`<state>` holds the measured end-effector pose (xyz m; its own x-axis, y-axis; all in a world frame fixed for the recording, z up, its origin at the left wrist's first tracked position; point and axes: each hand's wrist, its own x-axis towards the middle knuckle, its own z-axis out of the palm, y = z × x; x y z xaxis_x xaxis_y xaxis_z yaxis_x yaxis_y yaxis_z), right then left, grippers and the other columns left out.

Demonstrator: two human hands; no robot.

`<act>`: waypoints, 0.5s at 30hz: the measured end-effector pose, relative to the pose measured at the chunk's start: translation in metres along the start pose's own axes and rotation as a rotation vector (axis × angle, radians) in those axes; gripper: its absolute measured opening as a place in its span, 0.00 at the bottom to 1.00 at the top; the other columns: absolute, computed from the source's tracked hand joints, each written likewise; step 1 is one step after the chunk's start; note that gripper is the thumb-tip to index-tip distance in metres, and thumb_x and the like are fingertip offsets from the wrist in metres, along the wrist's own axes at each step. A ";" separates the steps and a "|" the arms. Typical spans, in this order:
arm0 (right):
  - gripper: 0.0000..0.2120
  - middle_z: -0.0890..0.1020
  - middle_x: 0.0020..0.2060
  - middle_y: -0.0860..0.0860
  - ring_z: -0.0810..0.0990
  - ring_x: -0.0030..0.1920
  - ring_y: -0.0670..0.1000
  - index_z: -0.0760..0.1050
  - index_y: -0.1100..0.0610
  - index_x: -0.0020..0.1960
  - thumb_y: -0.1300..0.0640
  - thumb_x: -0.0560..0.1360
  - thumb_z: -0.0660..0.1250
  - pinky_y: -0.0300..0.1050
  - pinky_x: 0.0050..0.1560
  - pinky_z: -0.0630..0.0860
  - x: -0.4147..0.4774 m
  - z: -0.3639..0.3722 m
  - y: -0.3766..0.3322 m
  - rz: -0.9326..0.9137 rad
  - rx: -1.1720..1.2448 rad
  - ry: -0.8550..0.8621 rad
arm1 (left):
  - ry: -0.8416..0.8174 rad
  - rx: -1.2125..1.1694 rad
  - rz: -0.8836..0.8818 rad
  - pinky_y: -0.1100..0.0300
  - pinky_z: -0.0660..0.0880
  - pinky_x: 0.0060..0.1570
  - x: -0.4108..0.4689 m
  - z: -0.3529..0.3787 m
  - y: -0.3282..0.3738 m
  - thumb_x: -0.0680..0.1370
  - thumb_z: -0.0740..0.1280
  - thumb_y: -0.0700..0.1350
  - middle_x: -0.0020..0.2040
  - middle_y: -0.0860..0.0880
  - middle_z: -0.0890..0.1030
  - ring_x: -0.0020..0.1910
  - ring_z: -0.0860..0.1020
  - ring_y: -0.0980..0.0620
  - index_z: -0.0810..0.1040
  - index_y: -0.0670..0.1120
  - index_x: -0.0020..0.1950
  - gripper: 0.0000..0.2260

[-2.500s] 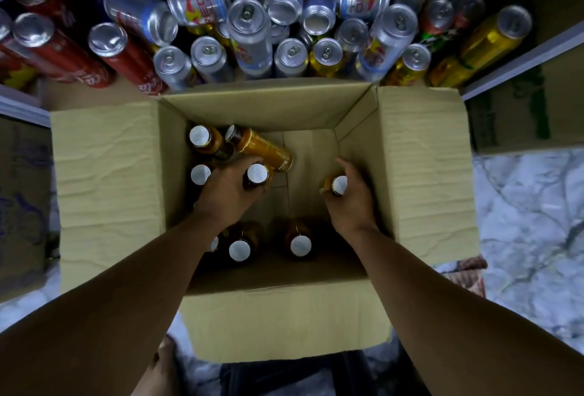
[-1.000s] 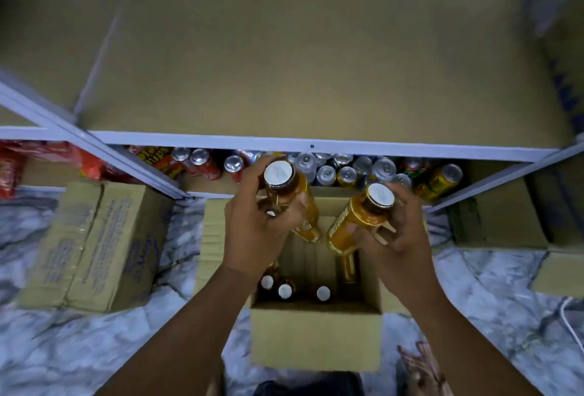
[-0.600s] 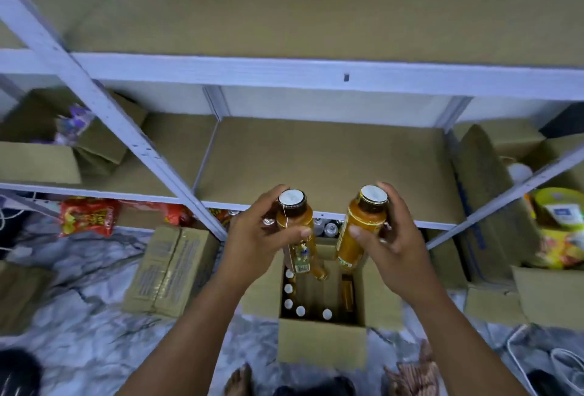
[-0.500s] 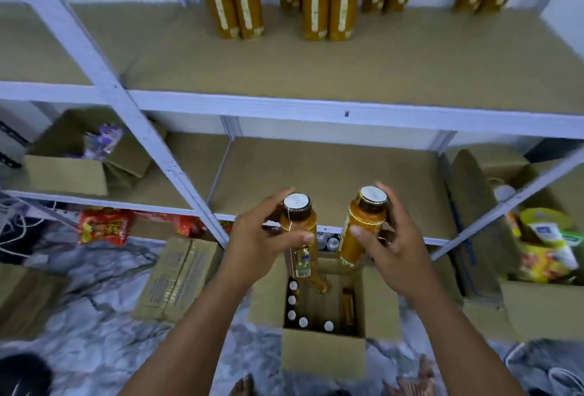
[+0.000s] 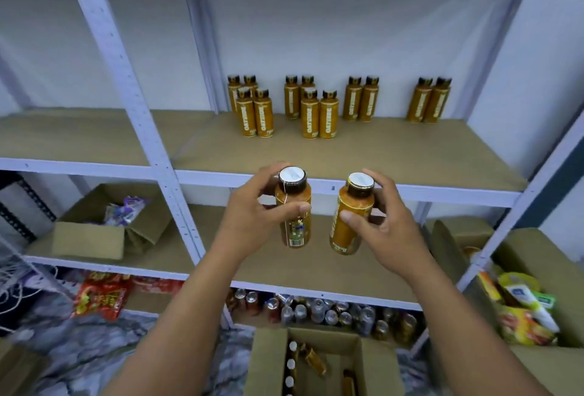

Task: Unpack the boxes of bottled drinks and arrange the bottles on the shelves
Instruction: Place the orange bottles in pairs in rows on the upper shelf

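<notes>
Below the shelf [image 5: 395,155] edge, at left: gripping one bottle [image 5: 295,228] upright in the left hand [image 5: 252,218], thumb across its front. Just beside: holding a second bottle [image 5: 347,221], slightly tilted, in the right hand [image 5: 388,231]. Up and forward from both: standing bottles [image 5: 319,114] in pairs, widest gap rightward, probably nearer the right hand.

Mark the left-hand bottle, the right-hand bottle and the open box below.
left-hand bottle [image 5: 295,228], head view, lower label above the barcode
right-hand bottle [image 5: 354,203], head view, upper label under the cap
open box [image 5: 268,361], head view, left flap
</notes>
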<state>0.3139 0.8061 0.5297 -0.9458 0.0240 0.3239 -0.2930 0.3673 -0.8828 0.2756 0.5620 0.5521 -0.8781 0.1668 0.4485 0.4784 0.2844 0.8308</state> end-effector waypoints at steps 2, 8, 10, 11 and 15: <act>0.34 0.74 0.69 0.44 0.75 0.64 0.46 0.61 0.35 0.74 0.50 0.75 0.75 0.49 0.64 0.75 0.020 -0.006 -0.002 -0.008 -0.047 0.006 | -0.008 0.044 0.006 0.71 0.74 0.54 0.018 0.001 0.001 0.69 0.80 0.51 0.56 0.65 0.82 0.59 0.79 0.61 0.75 0.65 0.64 0.27; 0.33 0.77 0.67 0.46 0.77 0.64 0.51 0.61 0.34 0.72 0.47 0.74 0.75 0.54 0.65 0.77 0.088 -0.015 -0.003 -0.041 -0.135 0.052 | -0.018 0.089 -0.032 0.51 0.77 0.63 0.076 0.010 -0.010 0.72 0.78 0.52 0.63 0.55 0.81 0.62 0.78 0.53 0.74 0.62 0.67 0.25; 0.32 0.78 0.64 0.46 0.77 0.62 0.50 0.62 0.36 0.71 0.48 0.74 0.76 0.50 0.63 0.76 0.108 -0.015 -0.004 -0.059 -0.144 0.074 | -0.010 0.089 -0.049 0.49 0.78 0.62 0.092 0.013 -0.017 0.73 0.78 0.52 0.61 0.56 0.82 0.60 0.79 0.54 0.75 0.60 0.67 0.24; 0.32 0.79 0.63 0.46 0.77 0.62 0.49 0.62 0.36 0.71 0.48 0.74 0.76 0.47 0.62 0.76 0.116 -0.015 -0.005 -0.067 -0.147 0.078 | 0.002 0.082 -0.054 0.48 0.79 0.62 0.100 0.014 -0.020 0.73 0.78 0.52 0.60 0.57 0.82 0.59 0.79 0.54 0.75 0.60 0.66 0.24; 0.33 0.78 0.61 0.44 0.76 0.61 0.47 0.62 0.39 0.72 0.51 0.75 0.76 0.44 0.59 0.72 0.140 -0.013 -0.004 -0.047 -0.168 0.053 | 0.039 0.057 -0.088 0.50 0.78 0.62 0.121 0.018 -0.033 0.74 0.78 0.51 0.57 0.61 0.81 0.60 0.79 0.54 0.75 0.62 0.63 0.21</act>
<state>0.1842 0.8198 0.5829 -0.9215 0.0502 0.3850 -0.3053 0.5188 -0.7985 0.1539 0.5900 0.5734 -0.9158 0.1028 0.3882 0.3987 0.3496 0.8479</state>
